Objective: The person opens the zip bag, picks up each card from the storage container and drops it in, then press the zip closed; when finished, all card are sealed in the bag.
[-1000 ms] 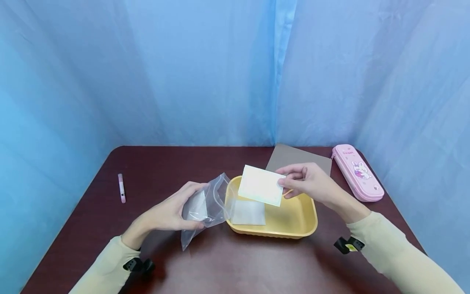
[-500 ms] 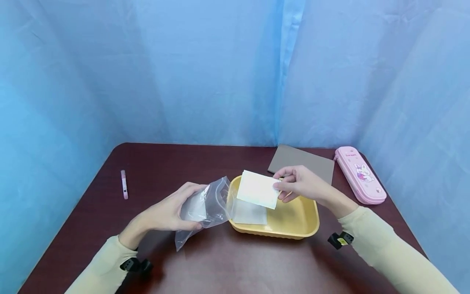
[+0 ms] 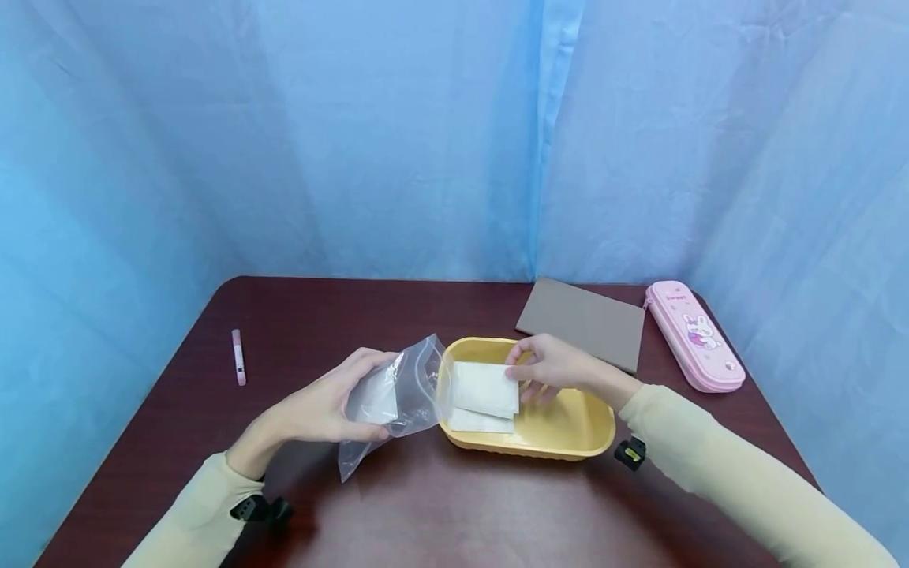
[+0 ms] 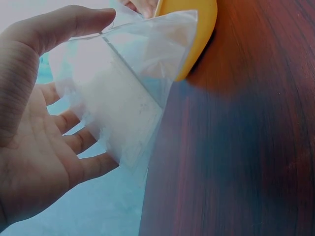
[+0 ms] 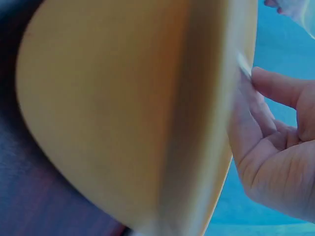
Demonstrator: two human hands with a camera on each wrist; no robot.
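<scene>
In the head view my left hand grips a clear zip bag between thumb and fingers, its mouth toward the yellow basket. White flat sheets lie inside the bag, seen through the plastic in the left wrist view. My right hand pinches the right edge of a white paper pad between thumb and fingers, low within the basket. Under it, another white sheet lies at the basket's left end. The right wrist view shows the thumb and fingers pinching a thin white edge.
A grey-brown flat board or notebook lies behind the basket. At the right edge rests a pink pencil case with a rabbit picture. A pink and white pen lies far left on the dark wooden table.
My right hand has moved left and down with the white paper pad, bringing it from above the basket onto the white sheet there. The left hand stays about where it was, gripping the bag.
</scene>
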